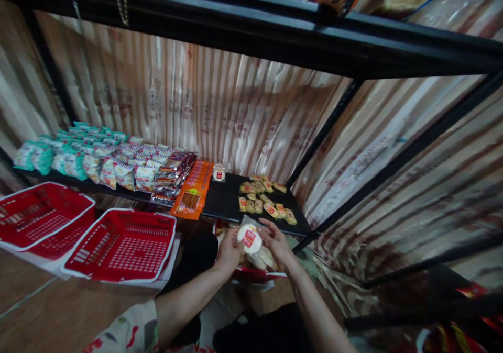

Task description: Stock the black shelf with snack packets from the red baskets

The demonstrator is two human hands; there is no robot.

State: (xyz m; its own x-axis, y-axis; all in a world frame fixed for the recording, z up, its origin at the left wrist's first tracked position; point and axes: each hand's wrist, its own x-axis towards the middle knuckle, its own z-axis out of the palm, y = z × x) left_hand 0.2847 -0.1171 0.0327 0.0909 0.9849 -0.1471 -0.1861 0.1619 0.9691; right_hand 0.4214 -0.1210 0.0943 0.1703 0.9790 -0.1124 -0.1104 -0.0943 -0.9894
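Observation:
Between my hands is a round white snack packet with a red label and a clear wrapper. My left hand grips its left side between thumb and fingers. Curled around the packet's right edge are the fingers of my right hand; their tips are partly hidden. Below both hands stands a red basket holding more clear-wrapped packets. A similar white packet stands on the black shelf, at the back near an orange bag.
Small yellow packets lie in groups on the shelf's right part. Left of the orange bag stand rows of white and teal snack bags. Red baskets sit on the floor at left. A black upper shelf beam crosses overhead.

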